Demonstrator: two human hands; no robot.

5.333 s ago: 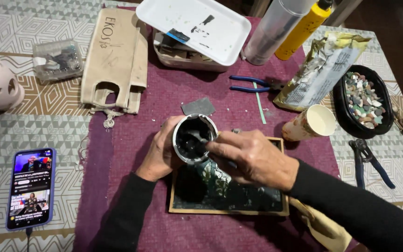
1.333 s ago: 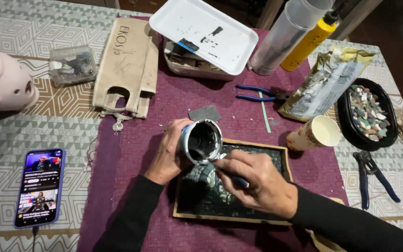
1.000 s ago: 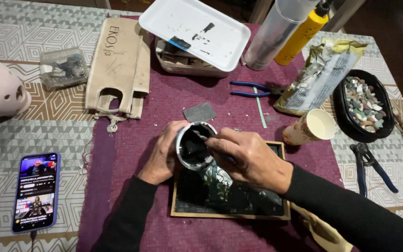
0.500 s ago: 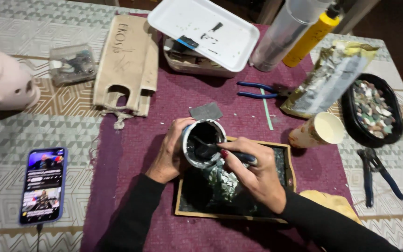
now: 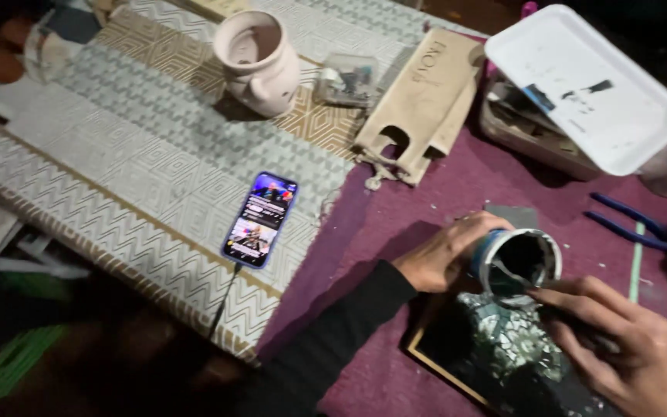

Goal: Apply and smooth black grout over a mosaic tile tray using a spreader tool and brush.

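From the head camera, your left hand (image 5: 445,255) wraps around a small round container (image 5: 517,262) of dark paste, tilted over the mosaic frame (image 5: 503,363) at 5 o'clock of the picture. Your right hand (image 5: 627,347), at the container's 4 o'clock, pinches a dark tool whose tip meets the rim. A lit phone (image 5: 260,218) lies at 9 o'clock of your left hand.

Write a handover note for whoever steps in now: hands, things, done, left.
Left hand: wrapped round a small tub of dark paste, tilted over the framed mosaic.
Right hand: at the tub's rim, fingers pinched on something I can't make out.
Done: mosaic pieces already sit in the frame, dark paste around them.
Left: part of the mosaic lies out of view, so coverage can't be judged.
Nearby: phone, blue pliers.
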